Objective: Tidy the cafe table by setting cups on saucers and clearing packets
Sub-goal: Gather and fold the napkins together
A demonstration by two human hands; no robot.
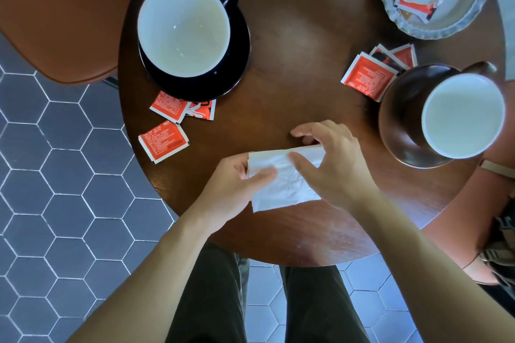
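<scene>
Hands, left hand and right hand, both pinch white crumpled paper napkin over round dark wooden desk; red sugar packets likely next.

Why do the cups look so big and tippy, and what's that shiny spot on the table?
Head view: the wide-angle lens bends the edges, so the brown cup seems to lean outward; the pale sheen on the table is soft glare from light; the napkin looks sharp.

Left of the left hand, three red packets lie flat beside a black cup upright on its saucer. Right of the right hand, a brown cup sits on its saucer, with more packets just beyond.
</scene>
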